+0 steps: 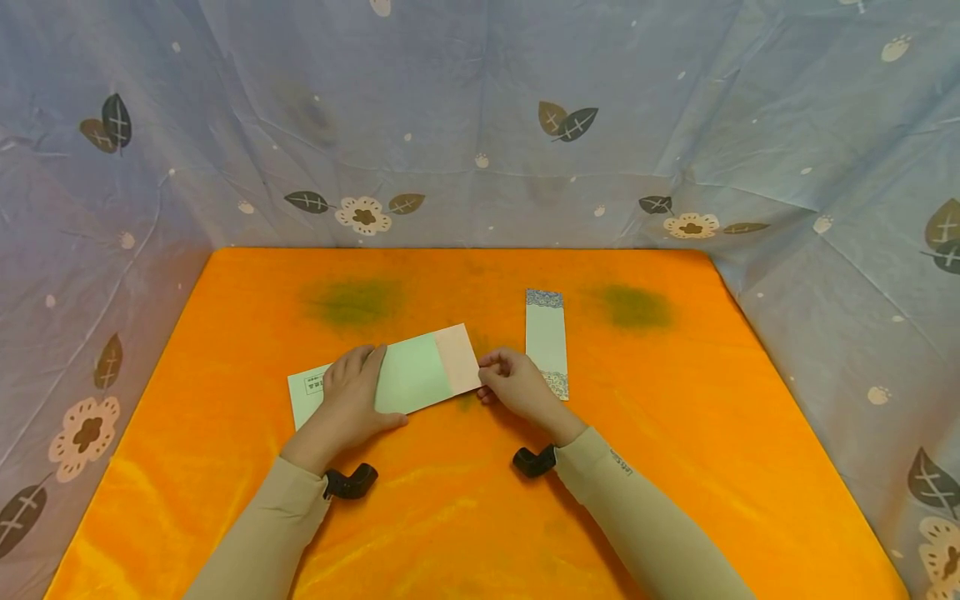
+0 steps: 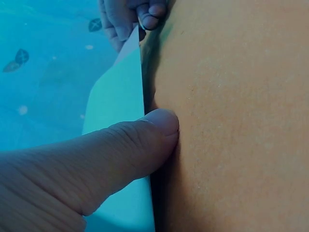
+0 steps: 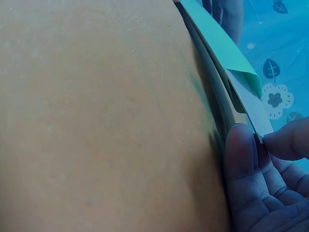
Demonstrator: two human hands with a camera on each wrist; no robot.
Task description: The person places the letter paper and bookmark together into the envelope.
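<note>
Head view, sleeve: I'm seeing a flat, pale-green paper sleeve [image 1: 412, 371] lying mid-counter [image 1: 675, 433], over orange plush cloth; a small printed box [image 1: 313, 384] is showing at its left end and a pale pink paper strip [image 1: 456, 360] at its right.
Head view, long axis: The sleeve is running left to right, its right end slanting away from the person.
Head view, hands: The left hand [image 1: 348, 404] is spanning the sleeve near the printed box; the right hand [image 1: 517, 387] is meeting the strip's outer end.
Head view, patterned card: A slim, pale rectangular card [image 1: 546, 337] with patterned bands is lying just beyond the right hand, partly covered by it.
Left wrist view, left fingers: I'm watching the thumb [image 2: 161, 123] lying across the green face, its tip passing the near edge; the grip is taking in the sleeve's width, though the other fingers are hiding here.
Right wrist view, right fingers: The fingertips [image 3: 282, 140] are pinching the strip's end, leaving hardly any gap; the green layer is curling up above the strip.
Key relation: The strip is lying directly left of the right fingers, the nearer hand; I'm judging that its travel is depending on this long axis.
</note>
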